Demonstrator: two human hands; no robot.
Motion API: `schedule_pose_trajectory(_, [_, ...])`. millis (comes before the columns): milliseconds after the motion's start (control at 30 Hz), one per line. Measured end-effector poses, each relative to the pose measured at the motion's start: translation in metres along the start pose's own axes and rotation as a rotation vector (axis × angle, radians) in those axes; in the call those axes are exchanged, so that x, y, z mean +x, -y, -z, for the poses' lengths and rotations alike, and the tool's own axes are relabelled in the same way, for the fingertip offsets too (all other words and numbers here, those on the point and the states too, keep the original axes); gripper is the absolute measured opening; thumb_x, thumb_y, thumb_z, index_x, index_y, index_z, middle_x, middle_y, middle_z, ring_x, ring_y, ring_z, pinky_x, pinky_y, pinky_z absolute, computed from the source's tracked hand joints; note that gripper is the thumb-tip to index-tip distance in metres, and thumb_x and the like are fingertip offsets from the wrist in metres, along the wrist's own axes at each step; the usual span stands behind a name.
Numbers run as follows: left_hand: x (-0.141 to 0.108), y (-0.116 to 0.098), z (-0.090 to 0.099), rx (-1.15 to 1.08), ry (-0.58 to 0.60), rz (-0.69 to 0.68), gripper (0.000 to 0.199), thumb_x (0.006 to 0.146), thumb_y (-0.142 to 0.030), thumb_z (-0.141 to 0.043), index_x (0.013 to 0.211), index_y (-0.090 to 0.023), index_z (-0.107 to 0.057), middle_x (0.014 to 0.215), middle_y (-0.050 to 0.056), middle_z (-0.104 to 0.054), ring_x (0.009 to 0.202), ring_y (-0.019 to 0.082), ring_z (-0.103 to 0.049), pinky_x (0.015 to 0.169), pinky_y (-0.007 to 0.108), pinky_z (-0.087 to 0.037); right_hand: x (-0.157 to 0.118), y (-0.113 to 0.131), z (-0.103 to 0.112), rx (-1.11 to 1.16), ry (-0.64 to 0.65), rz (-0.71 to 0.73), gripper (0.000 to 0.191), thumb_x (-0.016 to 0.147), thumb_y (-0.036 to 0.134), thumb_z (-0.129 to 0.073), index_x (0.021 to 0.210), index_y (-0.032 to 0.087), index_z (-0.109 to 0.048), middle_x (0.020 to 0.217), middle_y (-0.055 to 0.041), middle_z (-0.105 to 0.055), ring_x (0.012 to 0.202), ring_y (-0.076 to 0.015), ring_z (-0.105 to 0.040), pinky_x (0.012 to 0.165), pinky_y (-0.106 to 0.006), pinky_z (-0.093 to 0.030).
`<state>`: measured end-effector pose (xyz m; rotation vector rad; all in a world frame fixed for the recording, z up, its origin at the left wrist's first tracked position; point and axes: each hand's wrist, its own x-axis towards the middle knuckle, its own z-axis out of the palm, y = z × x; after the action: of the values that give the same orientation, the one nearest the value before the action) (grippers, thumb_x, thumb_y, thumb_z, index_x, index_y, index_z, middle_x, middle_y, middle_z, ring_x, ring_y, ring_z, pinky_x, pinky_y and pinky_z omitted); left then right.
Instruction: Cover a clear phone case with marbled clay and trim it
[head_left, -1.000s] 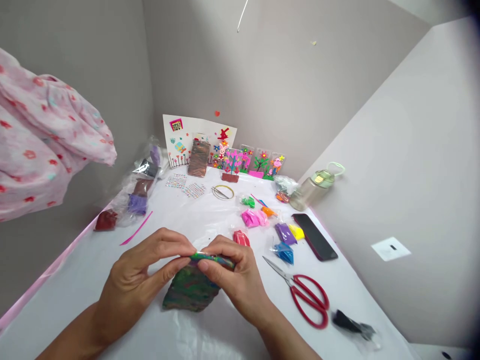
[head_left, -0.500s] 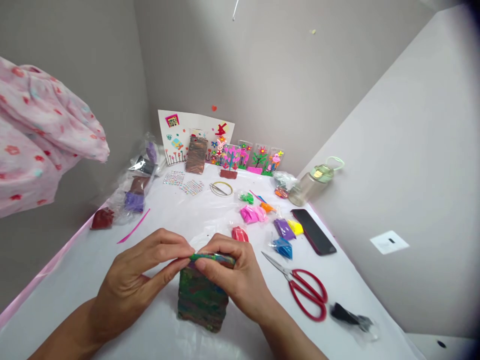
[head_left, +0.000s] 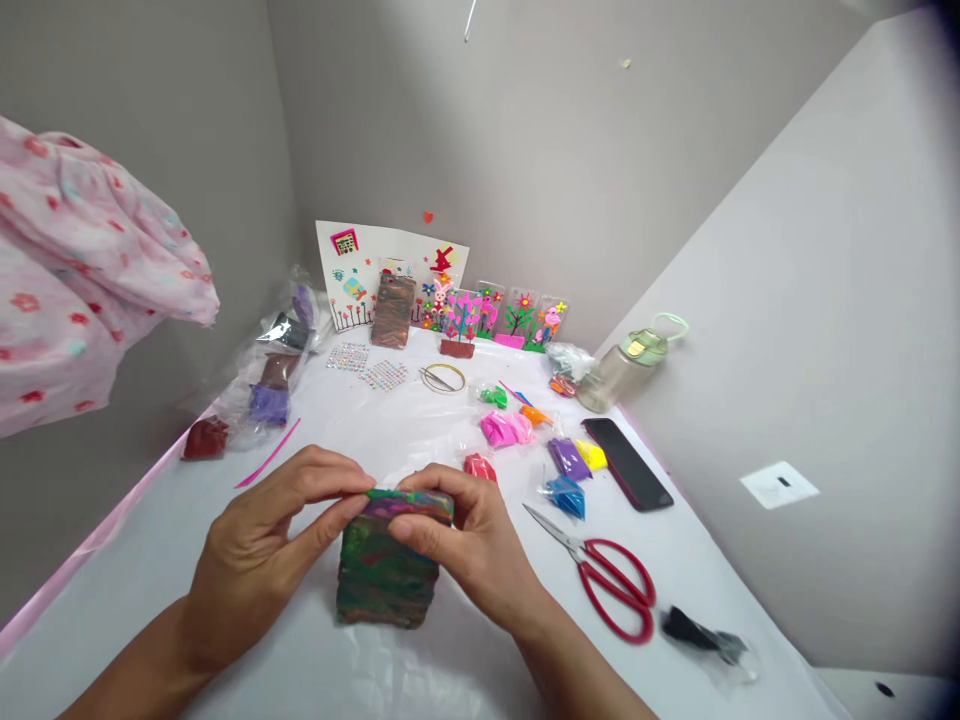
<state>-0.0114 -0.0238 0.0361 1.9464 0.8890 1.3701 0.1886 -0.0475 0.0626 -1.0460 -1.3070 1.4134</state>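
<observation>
A flat, dark green slab [head_left: 386, 580] streaked with brown, purple and orange, clay-like in look, hangs tilted between both hands over the white table. The thumb and fingers of my left hand [head_left: 262, 555] pinch its upper left corner. My right hand [head_left: 469, 540] grips the upper right part, thumb on the near face and fingers behind the top edge. Red-handled scissors [head_left: 615, 590] lie to the right of my right hand, their blades pointing up and left.
Bagged clay in pink [head_left: 508, 428], purple [head_left: 569, 458] and blue [head_left: 566, 495] lies beyond my right hand. Past it are a black phone [head_left: 628, 463] and a bottle [head_left: 624, 370]. Decorated panels [head_left: 519, 317] and a brown slab [head_left: 394, 310] stand at the back.
The slab has moved slightly left and up, and its top edge has tipped so more of its purple and orange streaks show. Both hands have shifted slightly with it, still gripping.
</observation>
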Motion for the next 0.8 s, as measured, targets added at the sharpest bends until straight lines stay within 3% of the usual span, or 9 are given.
schedule_pose_trajectory(333, [-0.0011,0.0026,0.0039,0.022,0.016,-0.043,0.027,0.095,-0.014,-0.064,0.107,-0.038,-0.072,0.100,-0.004,-0.070,0.094,0.014,-0.067,0.087,0.021,-0.052,0.0010,-0.0015,0.0019,-0.130,-0.063,0.107,0.012,0.083,0.028,-0.077,0.078,0.018,-0.075,0.074,0.0011,-0.061,0.072,-0.0133,-0.051,0.066,-0.026,-0.039])
schedule_pose_trajectory(533, [-0.0031,0.0006,0.0007,-0.003,0.055,-0.053,0.030,0.096,-0.014,-0.063,0.113,-0.038,-0.070,0.111,-0.003,-0.068,0.106,0.014,-0.065,0.094,0.021,-0.050,-0.0029,-0.0001,-0.0012,-0.257,-0.063,0.233,0.008,0.087,0.024,-0.075,0.081,0.019,-0.075,0.076,0.0004,-0.063,0.073,-0.0139,-0.055,0.068,-0.027,-0.042])
schedule_pose_trajectory(800, [-0.0030,-0.0045,0.0044,0.115,0.083,-0.189,0.030,0.096,-0.005,-0.060,0.114,-0.029,-0.068,0.114,-0.002,-0.064,0.108,0.012,-0.063,0.096,0.019,-0.050,-0.0057,-0.0022,-0.0052,-0.368,-0.034,0.398,0.005,0.091,0.019,-0.073,0.087,0.018,-0.076,0.078,-0.0026,-0.069,0.075,-0.0150,-0.061,0.070,-0.027,-0.047])
